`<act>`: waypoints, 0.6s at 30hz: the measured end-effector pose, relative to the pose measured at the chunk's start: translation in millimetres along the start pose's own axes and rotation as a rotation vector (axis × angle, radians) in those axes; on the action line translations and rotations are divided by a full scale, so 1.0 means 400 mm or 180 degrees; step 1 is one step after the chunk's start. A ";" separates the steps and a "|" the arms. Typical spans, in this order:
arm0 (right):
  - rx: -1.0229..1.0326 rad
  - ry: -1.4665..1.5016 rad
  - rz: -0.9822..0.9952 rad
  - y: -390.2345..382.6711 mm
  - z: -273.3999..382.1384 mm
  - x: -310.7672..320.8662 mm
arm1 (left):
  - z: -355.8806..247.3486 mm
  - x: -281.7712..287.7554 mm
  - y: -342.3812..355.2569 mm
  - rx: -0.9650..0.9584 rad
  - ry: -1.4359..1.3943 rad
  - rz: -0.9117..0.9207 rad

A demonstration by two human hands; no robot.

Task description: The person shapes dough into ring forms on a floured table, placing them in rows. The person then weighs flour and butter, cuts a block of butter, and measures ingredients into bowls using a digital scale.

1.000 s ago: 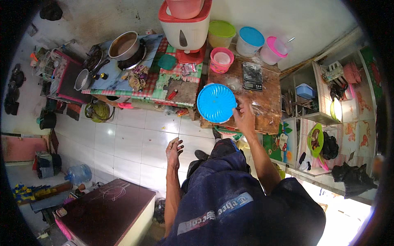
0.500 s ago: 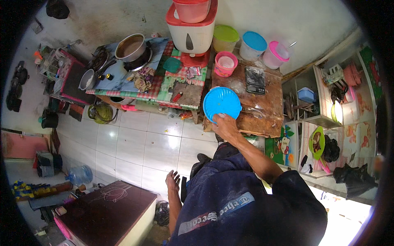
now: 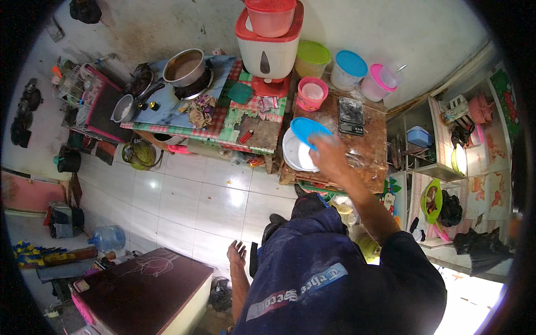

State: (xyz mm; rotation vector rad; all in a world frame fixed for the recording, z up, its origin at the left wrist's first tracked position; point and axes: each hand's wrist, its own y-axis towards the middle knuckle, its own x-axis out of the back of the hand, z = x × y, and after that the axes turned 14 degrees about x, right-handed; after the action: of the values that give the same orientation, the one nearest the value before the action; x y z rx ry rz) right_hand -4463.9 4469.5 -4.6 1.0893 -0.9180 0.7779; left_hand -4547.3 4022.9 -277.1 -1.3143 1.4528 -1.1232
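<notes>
My right hand, smeared by motion, grips the edge of a round blue lid. The lid is tilted over a white tub, whose inside shows in part beneath it. This tub stands at the near left corner of the wooden table. Hanging low beside my body, my left hand is empty with its fingers apart, over the floor and away from the tables.
A black kitchen scale lies right of the tub, with a pink tub behind it. Lidded tubs line the wall. A pot sits on the stove at left. A dark-topped cabinet stands at lower left.
The blue lid has come up off the white tub and tilted, baring part of its inside. My right hand has moved right and away from me with it. My left hand hangs almost unchanged.
</notes>
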 end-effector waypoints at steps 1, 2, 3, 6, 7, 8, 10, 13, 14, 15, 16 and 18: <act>0.0044 -0.0175 -0.0289 0.023 -0.022 0.037 | -0.002 -0.002 0.002 0.0025 0.0028 -0.0038; -0.0049 0.0214 -0.0296 0.051 -0.050 0.075 | -0.004 -0.005 0.004 0.0066 0.0049 -0.0073; -0.0420 0.0593 -0.0106 0.081 -0.080 0.108 | 0.000 -0.004 0.004 0.0003 -0.0002 0.0004; -0.0097 0.1147 -0.0516 0.165 -0.150 0.129 | 0.023 -0.003 0.003 0.0036 -0.0001 -0.0051; -0.0155 0.1307 -0.0283 0.211 -0.173 0.096 | 0.032 -0.006 0.003 0.0013 -0.0049 -0.0016; 0.0119 0.1523 -0.0309 0.247 -0.186 0.046 | 0.043 -0.009 -0.001 -0.0022 -0.0010 -0.0012; 0.0572 0.1327 -0.0308 0.307 -0.197 -0.090 | 0.060 -0.025 -0.007 -0.0033 -0.0019 -0.0020; 0.0873 0.0726 0.0722 0.372 -0.184 -0.301 | 0.079 -0.058 -0.026 -0.0106 0.0363 -0.0227; 0.0953 0.0497 0.0969 0.388 -0.173 -0.353 | 0.086 -0.070 -0.035 0.0034 0.0014 -0.0207; 0.0967 0.0433 0.0792 0.390 -0.165 -0.386 | 0.091 -0.080 -0.044 -0.0204 0.0611 -0.0106; 0.0778 0.0353 0.1117 0.388 -0.166 -0.399 | 0.095 -0.094 -0.052 -0.0067 0.0671 -0.0304; 0.0257 0.1209 0.0955 0.373 -0.205 -0.377 | 0.100 -0.120 -0.068 0.0066 0.0390 -0.0362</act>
State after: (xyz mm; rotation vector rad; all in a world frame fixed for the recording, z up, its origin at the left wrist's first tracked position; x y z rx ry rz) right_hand -4640.1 4578.4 -99.0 0.8404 -0.7358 1.2319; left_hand -4498.3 4066.5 -258.6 -1.3476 1.4653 -1.3098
